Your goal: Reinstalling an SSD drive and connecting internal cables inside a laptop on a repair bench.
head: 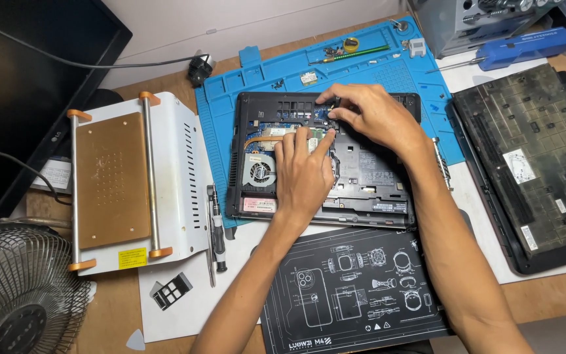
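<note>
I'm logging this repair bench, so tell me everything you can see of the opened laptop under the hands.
The opened laptop lies flat, underside up, on a blue work mat. Its black plastic shell has a cover off on the left, which bares a round cooling fan, a copper heat pipe and a green circuit board. Vent slots run along the far edge. The left hand rests on its middle; the right hand pinches something small near the far edge.

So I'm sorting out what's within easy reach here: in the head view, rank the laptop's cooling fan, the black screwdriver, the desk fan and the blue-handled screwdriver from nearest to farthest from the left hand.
1. Cooling fan, just left of the left hand, inside the opened laptop.
2. Black screwdriver, further left, on the white sheet.
3. Blue-handled screwdriver, far upper right.
4. Desk fan, bottom-left corner.
</note>
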